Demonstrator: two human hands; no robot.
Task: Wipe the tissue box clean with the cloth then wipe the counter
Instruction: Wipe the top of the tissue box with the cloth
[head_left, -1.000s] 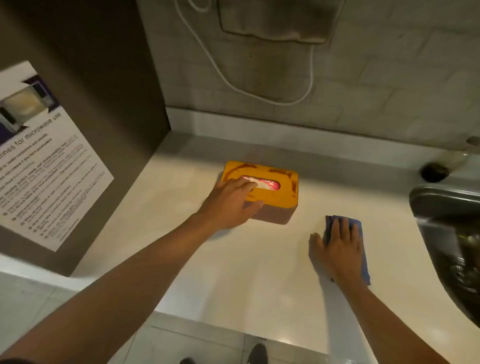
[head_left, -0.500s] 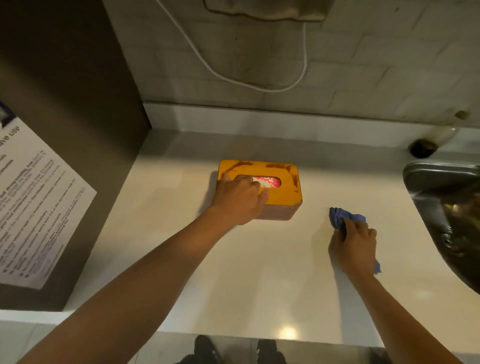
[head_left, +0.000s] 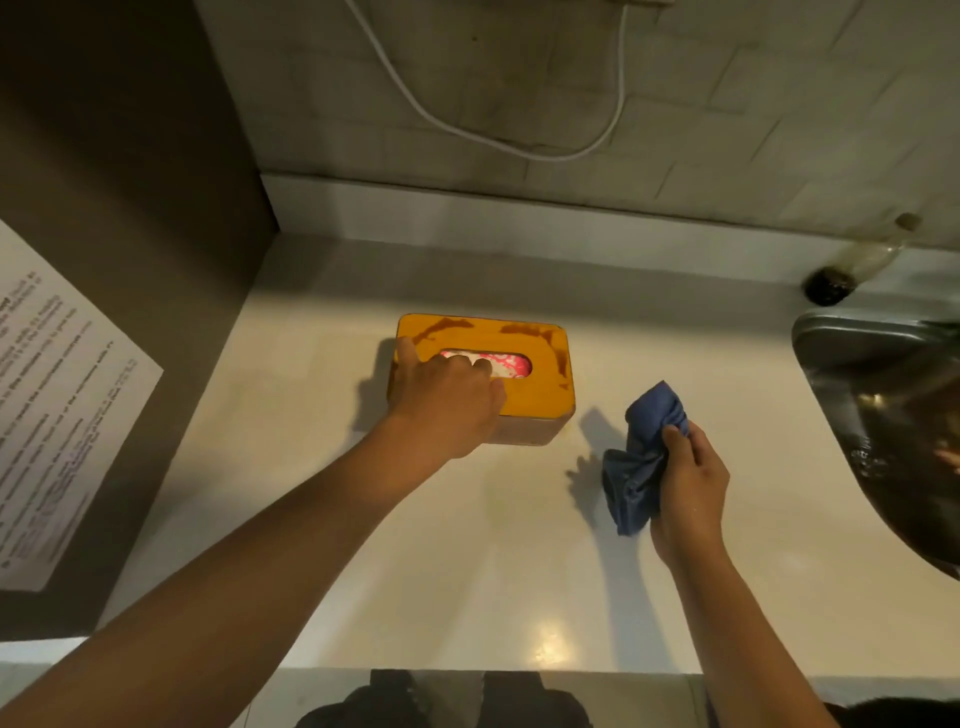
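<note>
Left hand (head_left: 447, 400) covering the tissue box's (head_left: 540, 384) near-left corner, sink (head_left: 883, 395) cut by right edge, notice (head_left: 57, 415) print blurred

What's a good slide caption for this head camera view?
Left hand steadies the stained tissue box while right hand lifts a bunched cloth.

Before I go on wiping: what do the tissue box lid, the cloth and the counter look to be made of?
Tissue box lid: likely wood or bamboo, orange-brown and matte, with darker smears that soak in rather than bead. Cloth: soft blue woven fabric, bunching into folds in the right hand. Counter: smooth, glossy off-white stone or solid surface, mirroring a lamp near its front edge.
</note>
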